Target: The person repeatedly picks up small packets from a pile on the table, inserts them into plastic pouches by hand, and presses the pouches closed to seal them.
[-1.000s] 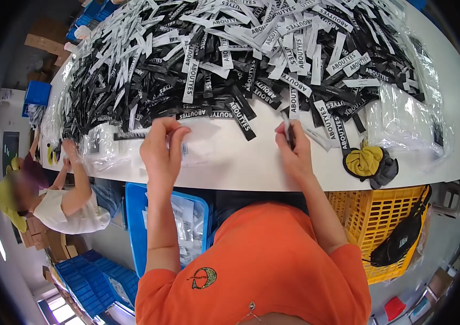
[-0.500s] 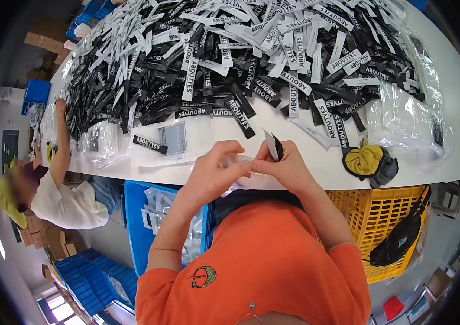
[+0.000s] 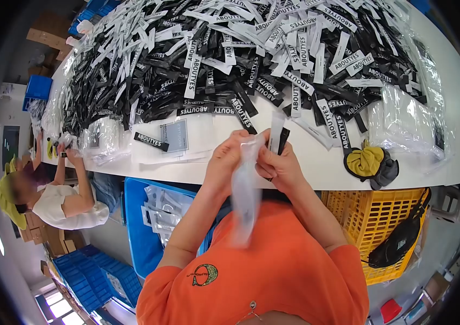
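My left hand is closed on the top of a clear plastic bag, which hangs down in front of the orange shirt, its lower end blurred. Close beside it, my right hand grips a white stick sachet and a black stick sachet, both pointing upward. The right fingertips are near the bag's upper edge; whether they also pinch it I cannot tell. Beyond my hands lies a large heap of black and white stick sachets printed ABOUTYES.
Flat plastic bags with one black sachet lie on the white table. Bag stacks and a yellow-grey scrunchie sit right. Below are a blue bin of filled bags and a yellow crate. A co-worker is at left.
The plastic bag has come up between my hands and now hangs lengthwise from the left one. The sachets in my right hand stand more upright. The co-worker's arms have moved in closer.
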Available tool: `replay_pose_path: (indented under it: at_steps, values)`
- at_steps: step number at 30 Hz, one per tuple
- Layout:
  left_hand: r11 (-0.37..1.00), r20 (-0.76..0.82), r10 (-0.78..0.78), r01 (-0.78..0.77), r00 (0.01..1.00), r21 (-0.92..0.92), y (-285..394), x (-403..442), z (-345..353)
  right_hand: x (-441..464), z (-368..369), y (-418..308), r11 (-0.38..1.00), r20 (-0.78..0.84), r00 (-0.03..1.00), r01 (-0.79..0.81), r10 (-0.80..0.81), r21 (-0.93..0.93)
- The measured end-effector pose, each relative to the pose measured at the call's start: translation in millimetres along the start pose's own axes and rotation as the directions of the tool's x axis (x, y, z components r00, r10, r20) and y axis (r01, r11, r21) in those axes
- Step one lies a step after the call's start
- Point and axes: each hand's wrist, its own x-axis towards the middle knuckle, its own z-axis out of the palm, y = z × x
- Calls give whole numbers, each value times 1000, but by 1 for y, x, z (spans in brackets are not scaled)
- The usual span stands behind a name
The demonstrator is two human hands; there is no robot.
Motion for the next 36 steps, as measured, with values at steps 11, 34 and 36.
replay_pose_path:
  at_steps: [11,34,36]
  values:
    - [682,66,-285,154,956,715,14,-18,3,5,-3,-18,113,409,772,520,-487,-847]
    - [-459,397,67,-325,915,827,24,-14,4,-19,12,-77,459,235,971,186,51,-869]
    - [-438,409,86,-334,909,835,22,-14,5,-22,-2,-59,619,170,982,181,-78,-765]
